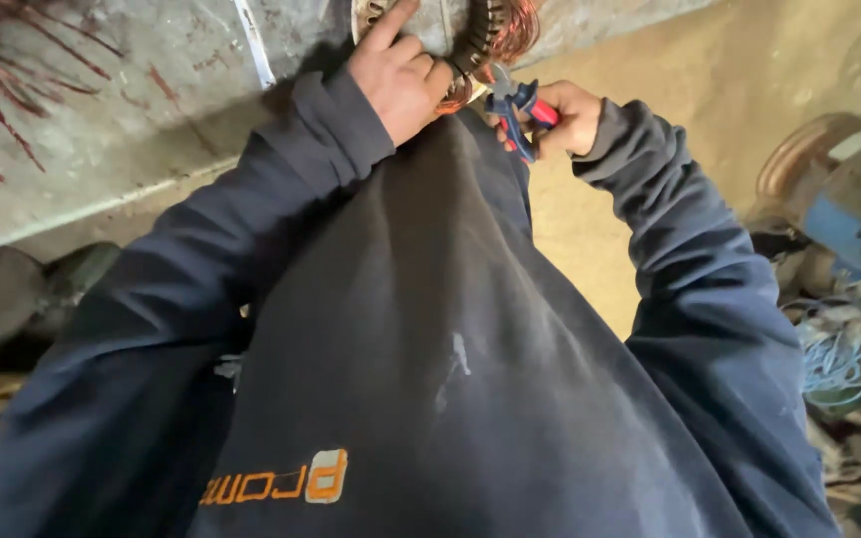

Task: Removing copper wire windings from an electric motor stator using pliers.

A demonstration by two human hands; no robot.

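Note:
At the top edge of the head view my left hand (396, 75) grips a round motor stator (480, 35) with dark slots and copper windings, index finger stretched along its rim. My right hand (568, 118) is closed around a pair of cutting pliers (516, 108) with red and blue handles. The pliers' jaws sit against the copper wire at the stator's lower edge. Both arms are in dark blue sleeves, and my dark sweatshirt (430, 349) fills most of the view. The upper part of the stator is cut off by the frame.
A grey metal work surface (102, 130) with reddish copper strands lies at the upper left. A blue motor housing (849, 219) and a tangle of pale blue wire (839, 359) sit at the right. Sandy floor (650, 100) shows behind my hands.

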